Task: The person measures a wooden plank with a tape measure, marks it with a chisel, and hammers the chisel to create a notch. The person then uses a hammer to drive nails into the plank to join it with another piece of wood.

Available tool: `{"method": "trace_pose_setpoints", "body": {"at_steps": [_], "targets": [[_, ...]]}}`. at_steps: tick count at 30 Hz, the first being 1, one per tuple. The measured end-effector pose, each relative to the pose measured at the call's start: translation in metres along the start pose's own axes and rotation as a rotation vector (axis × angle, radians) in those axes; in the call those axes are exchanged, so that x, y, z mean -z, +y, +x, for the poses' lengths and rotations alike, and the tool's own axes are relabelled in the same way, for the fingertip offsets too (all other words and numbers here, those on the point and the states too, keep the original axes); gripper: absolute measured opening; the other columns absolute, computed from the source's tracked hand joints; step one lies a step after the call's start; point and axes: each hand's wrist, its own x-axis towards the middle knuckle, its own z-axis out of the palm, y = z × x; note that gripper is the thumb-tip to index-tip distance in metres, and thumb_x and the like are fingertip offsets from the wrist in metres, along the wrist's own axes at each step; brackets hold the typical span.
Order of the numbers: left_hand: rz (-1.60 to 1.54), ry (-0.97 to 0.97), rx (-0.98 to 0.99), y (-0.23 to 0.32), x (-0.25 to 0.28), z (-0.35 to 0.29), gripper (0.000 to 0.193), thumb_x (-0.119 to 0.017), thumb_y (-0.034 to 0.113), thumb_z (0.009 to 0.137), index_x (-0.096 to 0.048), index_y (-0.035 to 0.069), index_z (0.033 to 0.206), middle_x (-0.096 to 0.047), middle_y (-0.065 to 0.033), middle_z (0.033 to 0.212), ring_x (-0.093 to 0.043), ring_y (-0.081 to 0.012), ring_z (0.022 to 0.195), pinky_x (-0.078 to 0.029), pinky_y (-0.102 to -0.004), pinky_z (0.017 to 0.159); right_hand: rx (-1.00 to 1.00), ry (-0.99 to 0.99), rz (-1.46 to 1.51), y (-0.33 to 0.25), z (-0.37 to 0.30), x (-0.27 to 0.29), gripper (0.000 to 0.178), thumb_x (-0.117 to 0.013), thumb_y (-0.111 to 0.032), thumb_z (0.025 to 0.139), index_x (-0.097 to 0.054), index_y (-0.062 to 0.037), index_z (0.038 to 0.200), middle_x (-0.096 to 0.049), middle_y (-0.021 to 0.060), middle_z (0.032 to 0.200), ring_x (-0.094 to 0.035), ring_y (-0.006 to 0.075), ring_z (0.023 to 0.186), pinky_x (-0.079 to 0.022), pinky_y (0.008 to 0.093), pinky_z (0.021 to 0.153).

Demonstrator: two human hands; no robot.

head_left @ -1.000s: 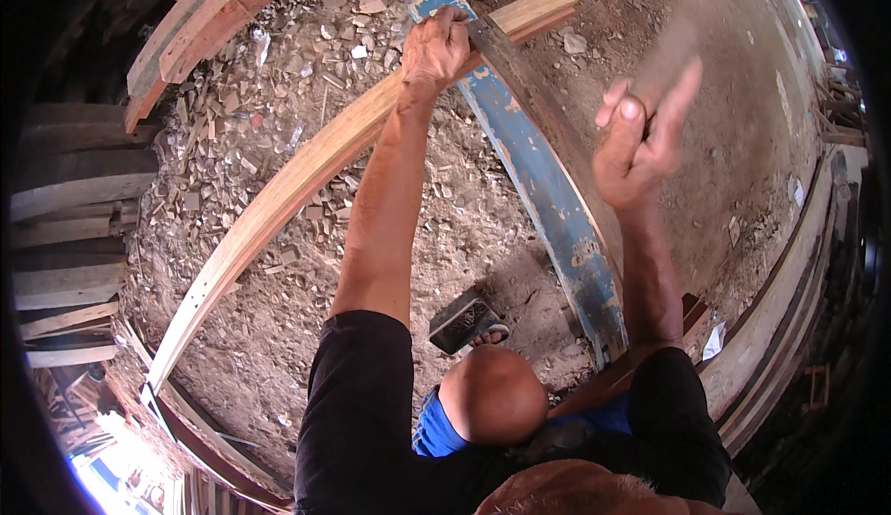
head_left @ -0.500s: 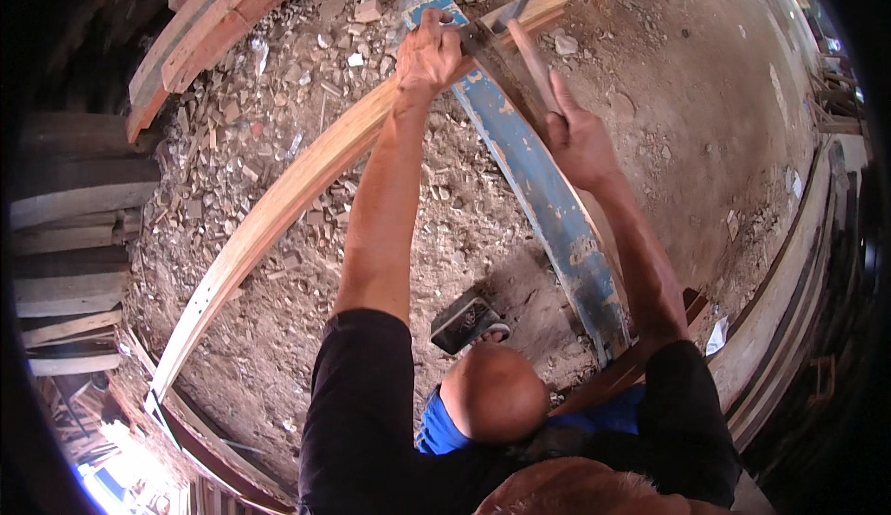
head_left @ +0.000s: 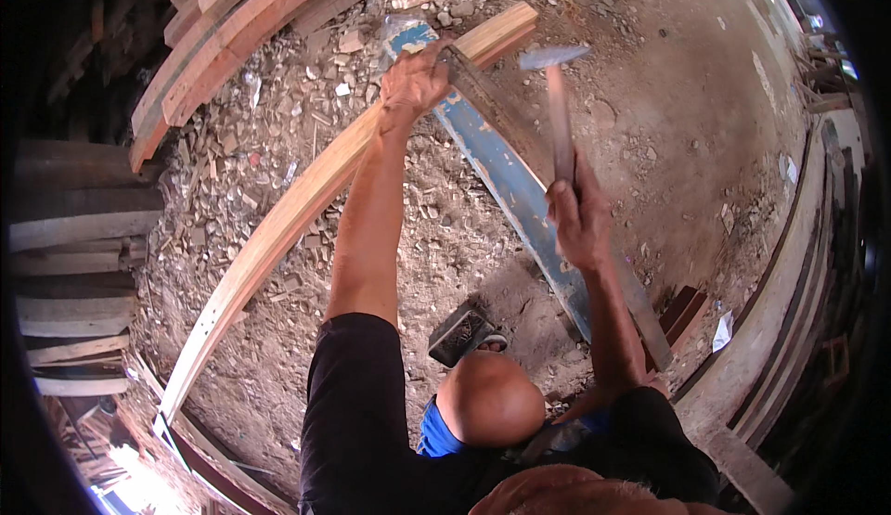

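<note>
In my head view, the right hand (head_left: 582, 223) wraps the lower handle of the hammer (head_left: 561, 116), its head beyond my grip. Farther out, the left hand (head_left: 415, 82) rests where the pale beam (head_left: 302, 196) crosses the blue board (head_left: 504, 181); I can't tell whether its fingers clasp anything. Reddish timbers (head_left: 239, 40) lie farthest.

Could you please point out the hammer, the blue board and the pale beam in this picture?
Hammer (head_left: 560, 118): head view, on the handle, between the hammer's head and the right hand (head_left: 582, 216).
Blue board (head_left: 504, 184): head view, on its painted face.
Pale beam (head_left: 282, 214): head view, on its long upper face.
</note>
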Motion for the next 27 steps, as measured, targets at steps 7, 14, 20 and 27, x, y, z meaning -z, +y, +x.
{"method": "trace_pose_setpoints", "body": {"at_steps": [7,14,20,27], "targets": [[-0.055,0.002,0.046,-0.023,-0.009,0.009,0.045,-0.047,0.032,0.098,-0.061,0.034,0.141,-0.071,-0.0194,0.123,-0.066,-0.0389,0.119,-0.053,-0.0517,0.103,0.169,0.054,-0.051,-0.011,0.002,-0.008,0.064,-0.054,-0.01,0.107,-0.03,0.0042,0.165,-0.068,0.0176,0.116,-0.065,0.0237,0.088,-0.055,0.0363,0.085],[-0.105,0.046,0.006,-0.024,-0.019,0.019,0.039,-0.053,0.028,0.098,-0.061,0.025,0.137,-0.073,-0.0173,0.12,-0.068,-0.0397,0.116,-0.054,-0.0513,0.099,0.704,0.284,-0.28,0.008,0.075,-0.052,0.071,-0.057,-0.009,0.103,-0.026,0.0012,0.166,-0.069,0.0291,0.132,-0.074,0.0421,0.104,-0.058,0.0494,0.082],[-0.156,0.069,0.033,-0.028,-0.013,0.011,0.037,-0.053,0.026,0.099,-0.056,0.022,0.135,-0.076,-0.0197,0.116,-0.071,-0.0443,0.105,-0.055,-0.0549,0.094,0.162,-0.16,-0.329,-0.009,0.02,-0.025,0.063,-0.058,-0.015,0.102,-0.037,-0.0031,0.16,-0.067,0.0317,0.128,-0.071,0.0506,0.103,-0.055,0.053,0.089],[-0.04,0.008,0.124,0.001,-0.02,0.015,0.045,-0.047,0.046,0.102,-0.056,0.024,0.14,-0.076,-0.0219,0.116,-0.069,-0.0474,0.112,-0.053,-0.057,0.099,-0.115,-0.363,-0.447,0.1,-0.118,-0.018,0.057,-0.066,-0.022,0.101,-0.049,-0.0014,0.151,-0.066,0.0285,0.124,-0.067,0.0431,0.109,-0.052,0.0542,0.095]]}}
